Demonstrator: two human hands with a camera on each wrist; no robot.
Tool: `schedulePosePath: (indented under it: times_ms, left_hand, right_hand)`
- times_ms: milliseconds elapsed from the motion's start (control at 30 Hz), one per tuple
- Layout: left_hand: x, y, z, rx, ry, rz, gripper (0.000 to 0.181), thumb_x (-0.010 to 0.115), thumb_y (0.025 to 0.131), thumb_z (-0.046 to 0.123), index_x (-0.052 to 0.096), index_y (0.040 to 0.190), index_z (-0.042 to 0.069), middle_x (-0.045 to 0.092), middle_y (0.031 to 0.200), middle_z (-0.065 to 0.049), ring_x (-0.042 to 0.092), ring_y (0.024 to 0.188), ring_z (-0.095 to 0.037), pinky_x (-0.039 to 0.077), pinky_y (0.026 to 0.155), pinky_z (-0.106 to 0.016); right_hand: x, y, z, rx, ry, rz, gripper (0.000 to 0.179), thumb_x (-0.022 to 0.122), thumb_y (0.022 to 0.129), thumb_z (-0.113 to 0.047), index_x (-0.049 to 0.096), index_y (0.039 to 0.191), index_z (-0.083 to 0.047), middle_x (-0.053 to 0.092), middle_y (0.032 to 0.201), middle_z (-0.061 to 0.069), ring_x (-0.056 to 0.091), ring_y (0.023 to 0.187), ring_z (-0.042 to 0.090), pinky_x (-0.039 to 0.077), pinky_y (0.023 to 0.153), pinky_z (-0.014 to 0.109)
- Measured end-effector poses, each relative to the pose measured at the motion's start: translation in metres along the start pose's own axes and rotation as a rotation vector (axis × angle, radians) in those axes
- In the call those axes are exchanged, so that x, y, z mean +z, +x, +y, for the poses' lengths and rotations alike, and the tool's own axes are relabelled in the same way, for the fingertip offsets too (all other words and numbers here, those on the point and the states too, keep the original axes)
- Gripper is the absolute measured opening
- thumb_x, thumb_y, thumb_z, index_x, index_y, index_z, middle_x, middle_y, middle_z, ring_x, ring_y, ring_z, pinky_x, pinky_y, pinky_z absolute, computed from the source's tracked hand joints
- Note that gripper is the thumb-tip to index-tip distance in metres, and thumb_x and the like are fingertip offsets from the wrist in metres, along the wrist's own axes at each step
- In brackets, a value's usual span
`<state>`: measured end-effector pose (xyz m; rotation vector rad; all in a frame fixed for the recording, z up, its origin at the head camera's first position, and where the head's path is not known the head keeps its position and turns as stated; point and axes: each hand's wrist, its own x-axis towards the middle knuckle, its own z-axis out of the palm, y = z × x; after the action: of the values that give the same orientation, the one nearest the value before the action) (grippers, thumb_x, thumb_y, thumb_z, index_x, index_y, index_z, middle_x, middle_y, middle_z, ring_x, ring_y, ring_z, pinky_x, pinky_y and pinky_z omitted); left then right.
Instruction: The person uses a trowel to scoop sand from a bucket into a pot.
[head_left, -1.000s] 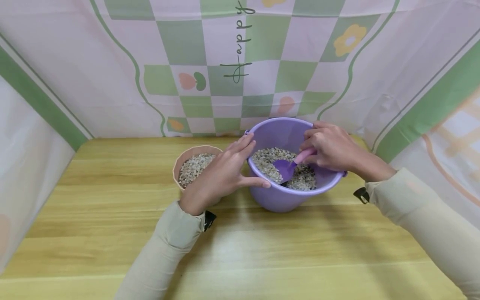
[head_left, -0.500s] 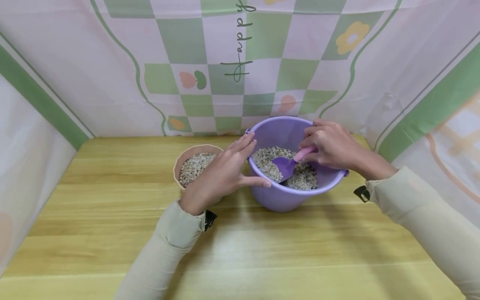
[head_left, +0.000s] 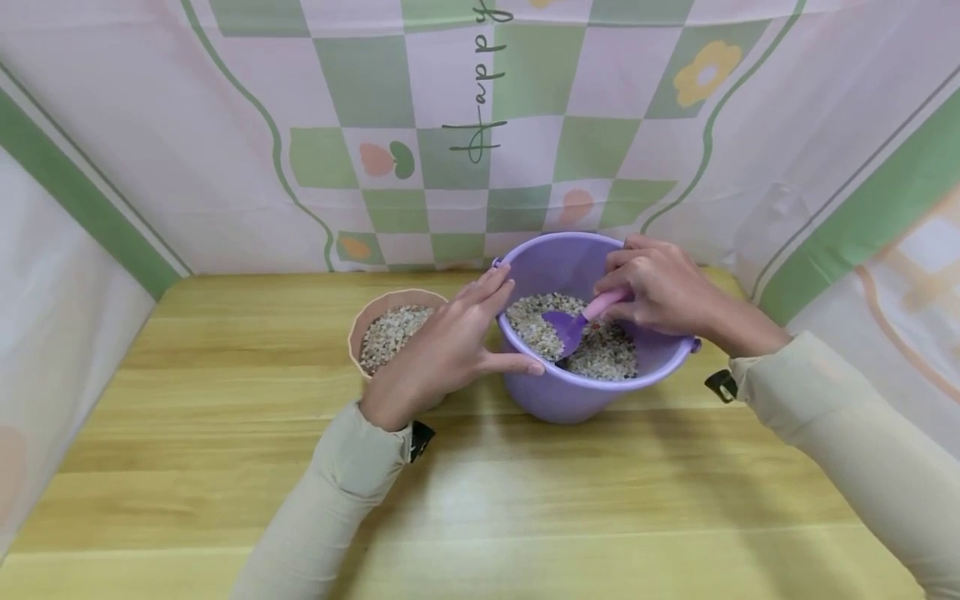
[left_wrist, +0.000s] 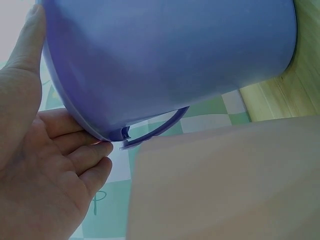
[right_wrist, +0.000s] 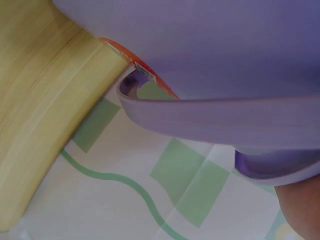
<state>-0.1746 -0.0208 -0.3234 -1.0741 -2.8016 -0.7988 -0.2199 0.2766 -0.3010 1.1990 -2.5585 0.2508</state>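
Observation:
In the head view, my right hand grips the pink handle of a small purple shovel. The shovel's blade lies tilted in the gravel inside a lilac bucket, with some grains on it. My left hand rests against the bucket's left rim, thumb and fingers spread. The left wrist view has this hand with its fingertips touching the rim beside the bucket's handle. Only a little of the right hand shows in the right wrist view, beneath the bucket's edge.
A peach scalloped pot of similar gravel stands left of the bucket, partly behind my left forearm. Both stand near the back edge of a wooden table. A checkered cloth hangs behind. An orange sticker marks the bucket's side.
The shovel blade has shifted slightly to the left and up in the gravel with my right hand. A small reddish spot now shows beside the handle. My left hand stays at the rim.

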Motion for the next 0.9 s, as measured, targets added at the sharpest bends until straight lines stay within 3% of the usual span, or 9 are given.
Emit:
schedulePosePath:
  times_ms: [167, 400, 667, 900]
  left_hand:
    - [-0.0004, 0.0000, 0.0001, -0.005, 0.002, -0.006, 0.108, 0.066, 0.077, 0.071, 0.031, 0.155, 0.004, 0.009, 0.166, -0.006, 0.014, 0.151, -0.021, 0.021, 0.119, -0.042]
    - [-0.0001, -0.0010, -0.0006, -0.007, -0.011, -0.003, 0.108, 0.066, 0.078, 0.071, 0.030, 0.155, 0.004, 0.009, 0.166, -0.006, 0.014, 0.151, -0.021, 0.021, 0.119, -0.042]
    - [-0.0005, 0.0001, 0.0001, 0.001, -0.026, 0.002, 0.108, 0.066, 0.077, 0.071, 0.030, 0.155, 0.004, 0.009, 0.166, -0.005, 0.014, 0.151, -0.020, 0.020, 0.120, -0.042]
    - [-0.0006, 0.0001, -0.0006, 0.008, -0.031, 0.010, 0.108, 0.067, 0.077, 0.070, 0.031, 0.155, 0.004, 0.009, 0.166, -0.005, 0.015, 0.151, -0.020, 0.020, 0.120, -0.040]
  right_hand:
    - [0.0009, 0.0000, 0.0009, 0.014, 0.015, -0.001, 0.027, 0.091, 0.064, -0.015, 0.080, 0.087, -0.009, 0.069, 0.084, 0.001, 0.057, 0.076, 0.020, 0.047, 0.072, 0.041]
    - [0.0014, 0.0004, 0.0012, 0.029, 0.026, -0.008, 0.028, 0.092, 0.064, -0.017, 0.080, 0.088, -0.009, 0.070, 0.085, 0.002, 0.060, 0.079, 0.021, 0.048, 0.078, 0.043]
    - [-0.0021, -0.0008, 0.0021, 0.066, 0.050, 0.001, 0.029, 0.093, 0.063, -0.015, 0.080, 0.088, -0.011, 0.070, 0.087, 0.000, 0.051, 0.078, 0.017, 0.047, 0.070, 0.040]
    - [-0.0022, -0.0001, 0.0037, 0.085, 0.076, -0.018, 0.029, 0.092, 0.064, -0.015, 0.080, 0.090, -0.011, 0.070, 0.089, 0.000, 0.053, 0.081, 0.018, 0.046, 0.072, 0.042]
